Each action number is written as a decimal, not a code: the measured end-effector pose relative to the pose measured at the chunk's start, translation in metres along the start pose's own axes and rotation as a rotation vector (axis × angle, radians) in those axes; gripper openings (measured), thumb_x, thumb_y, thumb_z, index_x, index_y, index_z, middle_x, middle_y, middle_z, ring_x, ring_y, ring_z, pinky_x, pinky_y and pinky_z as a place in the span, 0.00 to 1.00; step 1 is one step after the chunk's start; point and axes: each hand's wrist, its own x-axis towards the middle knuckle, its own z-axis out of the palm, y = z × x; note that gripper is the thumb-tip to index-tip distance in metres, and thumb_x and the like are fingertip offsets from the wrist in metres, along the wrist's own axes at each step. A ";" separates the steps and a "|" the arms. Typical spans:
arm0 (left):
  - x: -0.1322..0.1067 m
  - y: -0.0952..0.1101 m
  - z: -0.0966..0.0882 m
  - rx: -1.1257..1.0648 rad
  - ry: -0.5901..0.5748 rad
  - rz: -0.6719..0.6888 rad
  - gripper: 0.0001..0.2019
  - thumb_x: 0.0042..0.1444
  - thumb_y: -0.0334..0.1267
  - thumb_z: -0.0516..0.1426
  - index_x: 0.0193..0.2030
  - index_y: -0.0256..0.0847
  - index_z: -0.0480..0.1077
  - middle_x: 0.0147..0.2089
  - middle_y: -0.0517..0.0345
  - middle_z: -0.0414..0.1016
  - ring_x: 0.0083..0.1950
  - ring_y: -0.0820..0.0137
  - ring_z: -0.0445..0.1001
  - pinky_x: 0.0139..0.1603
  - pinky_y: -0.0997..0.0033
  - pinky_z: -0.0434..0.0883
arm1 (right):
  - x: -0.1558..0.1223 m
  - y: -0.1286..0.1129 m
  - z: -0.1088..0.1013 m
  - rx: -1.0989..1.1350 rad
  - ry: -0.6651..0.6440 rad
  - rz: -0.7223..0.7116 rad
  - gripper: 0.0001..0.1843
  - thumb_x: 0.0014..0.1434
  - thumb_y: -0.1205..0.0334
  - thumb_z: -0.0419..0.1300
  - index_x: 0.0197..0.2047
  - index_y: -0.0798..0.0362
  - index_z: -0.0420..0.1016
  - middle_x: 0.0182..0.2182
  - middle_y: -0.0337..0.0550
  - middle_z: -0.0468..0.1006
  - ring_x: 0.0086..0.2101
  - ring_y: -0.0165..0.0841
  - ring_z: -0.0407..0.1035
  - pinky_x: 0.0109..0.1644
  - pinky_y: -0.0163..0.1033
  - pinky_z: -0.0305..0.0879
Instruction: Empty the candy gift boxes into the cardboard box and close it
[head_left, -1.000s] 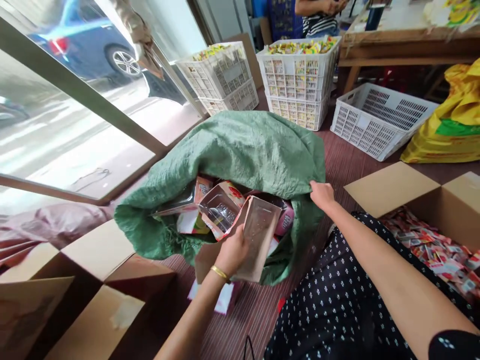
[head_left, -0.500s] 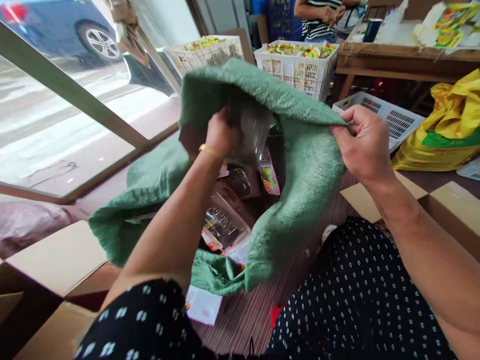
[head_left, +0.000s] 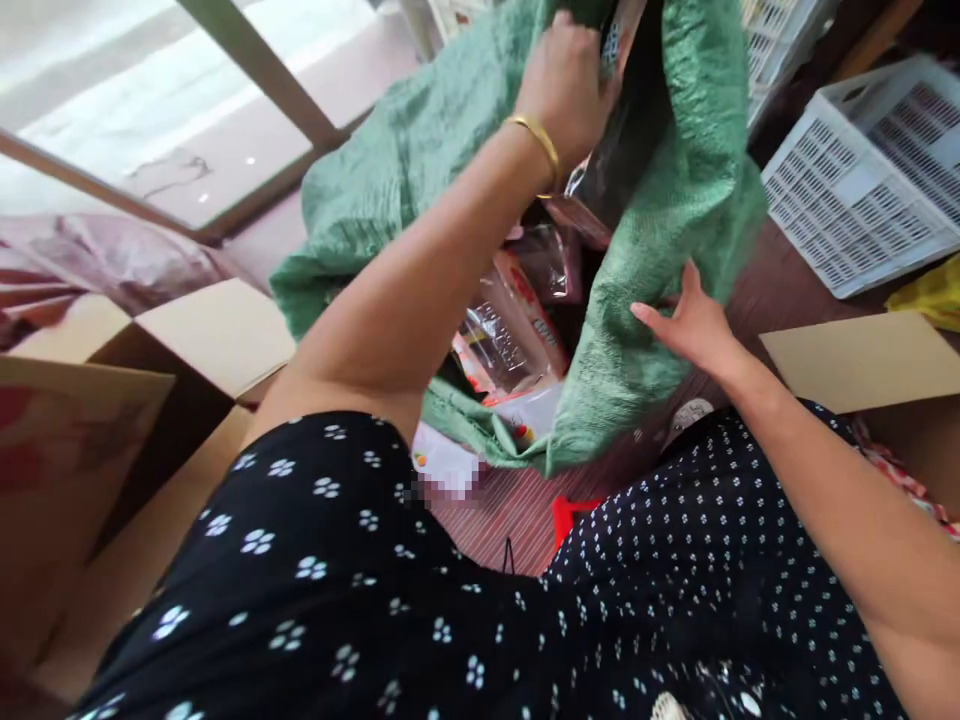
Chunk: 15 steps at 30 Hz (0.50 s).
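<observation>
The green woven plastic sack (head_left: 420, 150) lies in front of my knees, its mouth gaping toward me and its far end cut off by the top of my view. Just inside the mouth stands a printed pack with a dark, see-through side (head_left: 615, 45), right beside the thumb of my left hand (head_left: 566, 95). What I see of its long axis slants from the upper right down to the lower left, into the sack. The pack lies just right of that hand, which is the nearer one. The left fingers are curled at the sack's rim; from this angle I cannot tell whether they clasp cloth, pack or both.

My right hand (head_left: 694, 320) rests against the outside of the sack's near right wall, thumb and forefinger spread, gripping nothing that I can make out; the cloth stands between it and the pack.

Lower in the mouth, I have a clear-windowed box with red and white card (head_left: 517, 330), tilted, and beyond it a smaller clear-topped pack (head_left: 551, 260).

Further out, a white carton (head_left: 450, 465), partly pixelated, sits on the floor below the sack. Open brown cardboard boxes flank me, left (head_left: 217, 330) and right (head_left: 862, 360), and a white slatted plastic crate (head_left: 832, 190) stands at upper right.
</observation>
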 end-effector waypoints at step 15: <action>-0.406 -0.156 0.276 -0.359 -0.416 -1.512 0.41 0.70 0.61 0.49 0.74 0.24 0.51 0.55 0.30 0.74 0.58 0.42 0.78 0.50 0.45 0.78 | -0.027 -0.029 -0.020 0.285 0.357 0.053 0.35 0.53 0.82 0.56 0.64 0.63 0.74 0.33 0.43 0.80 0.19 0.25 0.65 0.24 0.34 0.66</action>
